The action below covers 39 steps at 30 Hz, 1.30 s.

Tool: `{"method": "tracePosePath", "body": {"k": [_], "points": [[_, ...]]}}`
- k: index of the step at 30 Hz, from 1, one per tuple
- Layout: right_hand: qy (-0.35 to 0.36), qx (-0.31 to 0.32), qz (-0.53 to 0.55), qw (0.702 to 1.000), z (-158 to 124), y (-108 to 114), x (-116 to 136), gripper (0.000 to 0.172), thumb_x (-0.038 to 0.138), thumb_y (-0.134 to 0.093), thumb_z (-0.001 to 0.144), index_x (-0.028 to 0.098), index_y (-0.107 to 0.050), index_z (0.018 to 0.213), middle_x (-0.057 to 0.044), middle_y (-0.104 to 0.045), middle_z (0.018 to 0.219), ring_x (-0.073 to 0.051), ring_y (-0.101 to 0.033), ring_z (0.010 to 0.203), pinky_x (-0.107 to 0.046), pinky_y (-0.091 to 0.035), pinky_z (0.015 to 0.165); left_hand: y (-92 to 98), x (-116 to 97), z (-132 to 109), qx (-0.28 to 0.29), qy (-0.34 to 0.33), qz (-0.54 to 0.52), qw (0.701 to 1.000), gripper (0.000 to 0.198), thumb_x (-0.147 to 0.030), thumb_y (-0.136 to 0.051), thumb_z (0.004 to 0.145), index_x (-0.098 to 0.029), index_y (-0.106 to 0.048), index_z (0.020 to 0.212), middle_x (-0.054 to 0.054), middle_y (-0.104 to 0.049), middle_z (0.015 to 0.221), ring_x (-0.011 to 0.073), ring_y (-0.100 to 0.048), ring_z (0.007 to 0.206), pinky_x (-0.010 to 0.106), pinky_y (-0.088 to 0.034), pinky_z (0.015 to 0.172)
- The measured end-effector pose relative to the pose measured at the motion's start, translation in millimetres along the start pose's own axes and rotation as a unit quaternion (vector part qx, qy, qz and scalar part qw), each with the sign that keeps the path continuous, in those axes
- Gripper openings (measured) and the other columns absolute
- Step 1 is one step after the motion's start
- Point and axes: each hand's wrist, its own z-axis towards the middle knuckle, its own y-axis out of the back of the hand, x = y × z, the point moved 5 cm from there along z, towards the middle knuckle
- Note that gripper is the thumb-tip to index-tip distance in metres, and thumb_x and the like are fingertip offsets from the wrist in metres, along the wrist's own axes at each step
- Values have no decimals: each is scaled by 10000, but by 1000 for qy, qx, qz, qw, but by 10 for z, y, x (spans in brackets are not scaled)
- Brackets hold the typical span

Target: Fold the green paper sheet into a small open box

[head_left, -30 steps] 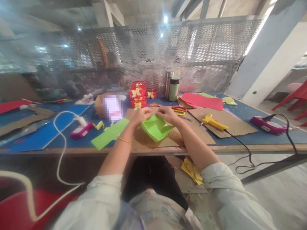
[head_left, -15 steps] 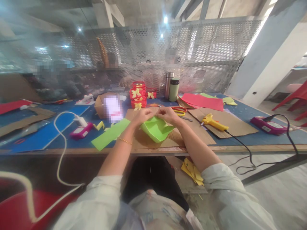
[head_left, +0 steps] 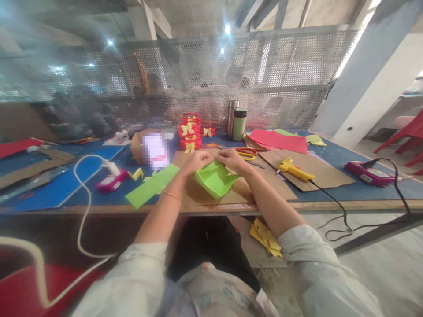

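Between my hands is a folded piece of green paper [head_left: 214, 181], shaped like an open box with raised sides. My left hand [head_left: 200, 162] pinches its far edge from the left. Close beside it, my right hand [head_left: 231, 159] pinches the same far edge from the right; the fingertips nearly meet and partly hide that edge. Under the paper lies a sheet of brown cardboard [head_left: 188, 197]. A flat green strip [head_left: 152, 186] rests left of my left forearm. Scissors [head_left: 246, 153] with red and yellow handles lie just beyond my right hand.
Small red boxes with yellow bows [head_left: 190, 132] are stacked at the back, near two bottles [head_left: 239, 125]. On the right, a yellow glue gun [head_left: 294, 169] trails its black cord over the table edge. Purple power sockets [head_left: 112, 180] sit on both sides. Red sheets [head_left: 280, 141] lie behind.
Both hands keep their pinch on the green paper in almost the same place. Only a very slight shift of the view shows.
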Motion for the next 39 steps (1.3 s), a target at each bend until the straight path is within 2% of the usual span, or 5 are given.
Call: {"method": "tracePosePath", "body": {"k": [15,21,29,34,39], "points": [[11,3,-31,999,23,4,-30,270,442,-594,720,188,-537,648,35,-477,611,-111,-423,595,-256,-303,557,-27,-81,-55,19,33,-18,999,374,-419,-734,743,-168,-492,605,-32,-483,581,90,-433,545,237,-292,527],[28,5,-65,997,11,-15,20,224,385,-586,736,187,-539,644,26,-487,633,-120,-428,622,-264,-304,582,-6,-72,-12,19,-1,-4,1000,309,-366,-727,724,-161,-523,618,-30,-507,609,92,-446,581,240,-313,557],[-19,40,-36,998,-21,11,-3,303,461,-597,733,180,-544,633,35,-482,587,-106,-427,565,-252,-294,538,25,-93,-47,-8,8,-34,999,229,-338,-734,711,-149,-605,706,-33,-523,603,88,-445,569,230,-317,553],[21,49,-39,998,-36,56,50,344,478,-614,762,179,-525,618,44,-445,576,-97,-398,574,-247,-297,544,5,-71,-85,0,32,-56,998,262,-376,-744,720,-139,-633,732,-15,-561,635,90,-463,573,230,-321,549],[55,48,-77,994,-18,36,64,313,455,-603,781,166,-581,663,26,-501,600,-109,-425,600,-250,-313,560,-15,-34,-72,20,30,-39,999,347,-410,-773,718,-146,-566,628,-25,-514,582,85,-440,557,229,-298,538]]}}
